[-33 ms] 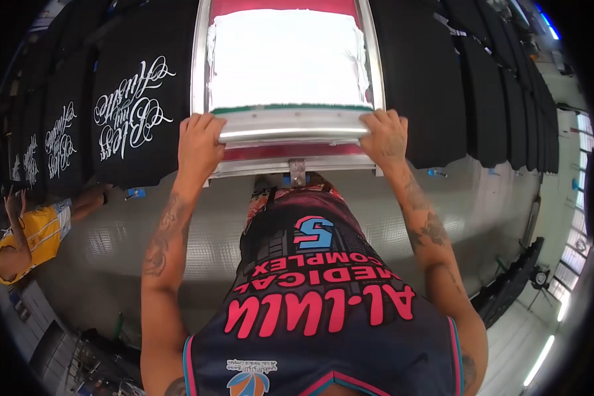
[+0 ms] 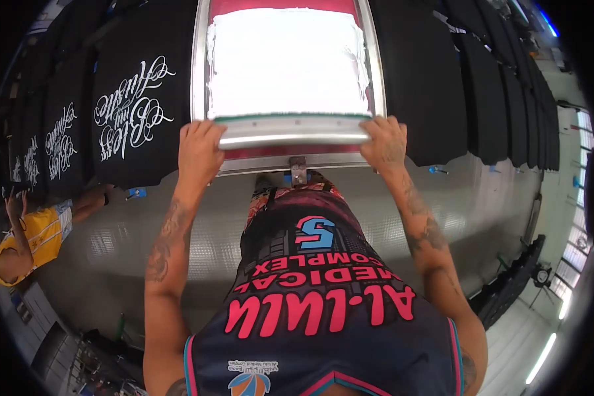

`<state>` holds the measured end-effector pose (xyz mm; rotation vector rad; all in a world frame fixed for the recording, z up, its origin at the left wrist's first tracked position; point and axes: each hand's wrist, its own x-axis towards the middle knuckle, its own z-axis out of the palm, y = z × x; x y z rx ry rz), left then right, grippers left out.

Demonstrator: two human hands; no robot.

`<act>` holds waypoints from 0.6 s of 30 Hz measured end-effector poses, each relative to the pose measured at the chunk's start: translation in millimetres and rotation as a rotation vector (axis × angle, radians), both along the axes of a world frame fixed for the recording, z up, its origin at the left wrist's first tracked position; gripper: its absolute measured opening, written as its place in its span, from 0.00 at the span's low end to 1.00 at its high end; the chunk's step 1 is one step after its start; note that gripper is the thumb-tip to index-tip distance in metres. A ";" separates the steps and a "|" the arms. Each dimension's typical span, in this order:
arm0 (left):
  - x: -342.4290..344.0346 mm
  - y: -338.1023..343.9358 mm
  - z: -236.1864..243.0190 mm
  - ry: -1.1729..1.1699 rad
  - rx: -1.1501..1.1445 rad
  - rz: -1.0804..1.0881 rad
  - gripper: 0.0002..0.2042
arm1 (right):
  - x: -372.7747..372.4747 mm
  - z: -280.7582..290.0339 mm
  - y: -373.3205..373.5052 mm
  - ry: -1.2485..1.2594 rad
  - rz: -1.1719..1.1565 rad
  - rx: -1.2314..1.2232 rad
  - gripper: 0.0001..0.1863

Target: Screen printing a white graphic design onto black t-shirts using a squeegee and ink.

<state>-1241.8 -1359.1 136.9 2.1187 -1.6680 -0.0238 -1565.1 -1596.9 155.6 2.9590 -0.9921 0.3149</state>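
Both my hands are closed on the ends of a wide metal squeegee. My left hand grips its left end, and my right hand its right end. Along the squeegee's far side shows a green blade edge, against a broad layer of white ink. The ink covers most of a screen with red mesh, held in a silvery metal frame. Nearer to me, a metal bracket sits at the middle of the frame's near edge. What lies under the screen is hidden.
To the left hang black shirts with white lettering, laid side by side. Plain black shirts line the right. A person in a yellow top stands at the far left. Dark equipment stands on the right beyond the grey floor.
The squeegee has come slightly toward me with both hands on it. The white ink's near edge now lies closer to me, and less red mesh shows there.
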 end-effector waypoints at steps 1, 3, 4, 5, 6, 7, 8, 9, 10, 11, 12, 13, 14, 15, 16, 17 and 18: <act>-4.9 14.7 2.5 0.039 0.021 -0.024 0.18 | -10.9 -4.0 13.2 0.030 -0.028 0.075 0.15; -19.2 37.7 6.0 0.096 0.051 -0.010 0.19 | -20.1 -15.2 33.0 -0.029 -0.064 0.114 0.15; -23.3 43.6 4.5 0.161 0.086 0.003 0.20 | -21.3 -20.7 37.6 -0.081 -0.102 0.157 0.15; -26.1 47.5 -0.9 0.160 0.088 0.005 0.20 | -21.6 -25.2 39.3 -0.082 -0.100 0.159 0.15; -28.0 48.2 -6.5 0.153 0.110 0.034 0.19 | -20.4 -28.8 38.3 -0.112 -0.036 0.192 0.15; -28.1 48.4 -11.0 0.147 0.132 0.064 0.18 | -19.0 -31.4 35.6 -0.142 0.029 0.225 0.14; -30.9 46.3 -10.2 0.148 0.139 0.066 0.18 | -19.5 -32.6 34.8 -0.140 0.030 0.232 0.14; -35.1 41.6 -8.8 0.142 0.204 0.117 0.17 | -20.2 -32.9 33.0 -0.117 0.014 0.253 0.12; -38.4 36.5 -7.6 0.134 0.269 0.167 0.16 | -19.5 -33.2 31.1 -0.095 -0.002 0.275 0.11; -40.5 31.7 -12.8 0.079 0.245 0.202 0.14 | -16.5 -33.2 30.0 -0.095 -0.005 0.278 0.11; -34.0 23.6 -17.9 0.078 0.247 0.199 0.14 | -12.6 -33.2 29.3 -0.097 -0.009 0.259 0.10; -25.4 13.8 -22.8 0.048 0.259 0.203 0.14 | -7.9 -33.7 24.4 -0.099 -0.015 0.240 0.10; -18.0 4.0 -24.2 0.020 0.277 0.200 0.13 | -1.5 -35.4 11.5 -0.099 -0.027 0.246 0.10; -2.4 -22.7 -19.0 -0.002 0.291 0.206 0.10 | 9.7 -40.2 -13.0 -0.072 -0.009 0.219 0.09; 17.0 -50.1 -23.2 -0.032 0.286 0.198 0.08 | 25.5 -45.7 -43.9 -0.047 0.011 0.182 0.09; 34.4 -72.9 -25.9 -0.062 0.287 0.192 0.06 | 44.6 -46.3 -69.1 -0.080 0.020 0.171 0.09; 51.8 -102.4 -24.8 -0.068 0.262 0.190 0.05 | 66.7 -47.2 -97.0 -0.116 0.029 0.154 0.09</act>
